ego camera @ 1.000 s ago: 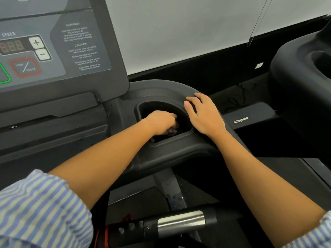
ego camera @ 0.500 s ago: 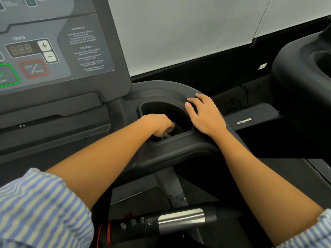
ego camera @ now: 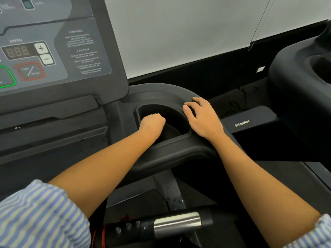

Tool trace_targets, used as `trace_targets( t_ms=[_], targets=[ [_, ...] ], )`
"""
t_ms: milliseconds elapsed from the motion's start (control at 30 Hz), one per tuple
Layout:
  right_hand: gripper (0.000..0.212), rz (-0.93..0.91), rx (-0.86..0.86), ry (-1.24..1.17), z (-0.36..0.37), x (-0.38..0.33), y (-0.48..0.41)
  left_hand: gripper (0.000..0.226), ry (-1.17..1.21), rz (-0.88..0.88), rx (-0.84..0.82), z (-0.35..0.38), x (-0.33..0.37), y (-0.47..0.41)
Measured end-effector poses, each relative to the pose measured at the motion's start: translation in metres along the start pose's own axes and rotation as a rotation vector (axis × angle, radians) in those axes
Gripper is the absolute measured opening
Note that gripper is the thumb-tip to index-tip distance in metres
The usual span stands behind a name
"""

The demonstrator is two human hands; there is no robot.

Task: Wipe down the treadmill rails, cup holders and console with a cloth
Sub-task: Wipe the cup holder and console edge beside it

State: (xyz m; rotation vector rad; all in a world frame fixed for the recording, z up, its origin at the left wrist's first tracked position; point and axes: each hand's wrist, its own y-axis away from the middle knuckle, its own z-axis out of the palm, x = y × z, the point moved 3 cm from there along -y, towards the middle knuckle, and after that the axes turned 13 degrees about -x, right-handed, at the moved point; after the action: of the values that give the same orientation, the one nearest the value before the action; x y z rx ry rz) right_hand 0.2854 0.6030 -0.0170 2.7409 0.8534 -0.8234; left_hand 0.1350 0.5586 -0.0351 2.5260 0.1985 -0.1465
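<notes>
Cup holder [ego camera: 172,112] is where the work sits: the deep black well just right of the console [ego camera: 53,51]. The left hand [ego camera: 152,122] is down inside it, knuckles up and fingers curled under into a fist against the left wall. The cloth itself cannot be seen. I judge it is bunched under those fingers, but the fist hides it completely. The right hand [ego camera: 204,119] lies flat on the right rim of the well, fingers loosely spread and holding nothing, with the thumb at the inner edge.

The likeliest failure is patchy cleaning. A tight fist presses only a small wad against the plastic, so the floor of the well and the far wall could be skipped. The wad could also slip loose and be left in the bottom (the well looks deep enough to hide it). A sweep toward the right wall would bring the left knuckles up against the right thumb, so the bracing hand may need to shift.

The console is the later hazard. The stop button [ego camera: 30,71] and the plus key [ego camera: 41,48] stand close together, and a firm wipe across them could register as a press.
</notes>
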Motion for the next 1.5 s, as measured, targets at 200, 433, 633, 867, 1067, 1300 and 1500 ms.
trace_targets(
  t_ms=[200,433,633,867,1067,1300,1500],
  targets=[
    [0.041,0.003,-0.002,-0.011,0.000,0.000,0.000,0.043,-0.043,0.156,-0.214,0.000,0.007,0.008],
    [0.040,0.000,-0.007,-0.013,-0.001,-0.002,0.001,0.045,0.161,0.229,-0.067,0.003,0.006,0.019],
    [0.040,-0.003,-0.004,-0.022,-0.001,-0.002,0.002,0.014,0.137,-0.033,0.109,-0.003,0.007,0.009],
    [0.041,0.016,-0.004,-0.046,0.000,-0.002,0.002,0.018,0.302,0.086,0.065,-0.005,0.009,-0.001],
    [0.040,0.018,0.005,-0.028,0.000,-0.003,0.002,0.027,0.333,0.435,-0.051,-0.003,0.025,0.010],
    [0.039,0.018,-0.015,-0.014,-0.001,-0.001,0.001,0.022,-0.003,0.243,-0.040,-0.009,0.007,0.016],
    [0.038,0.017,-0.004,0.006,-0.001,-0.001,0.001,0.022,-0.070,0.009,0.041,-0.013,-0.002,0.010]
  ],
)
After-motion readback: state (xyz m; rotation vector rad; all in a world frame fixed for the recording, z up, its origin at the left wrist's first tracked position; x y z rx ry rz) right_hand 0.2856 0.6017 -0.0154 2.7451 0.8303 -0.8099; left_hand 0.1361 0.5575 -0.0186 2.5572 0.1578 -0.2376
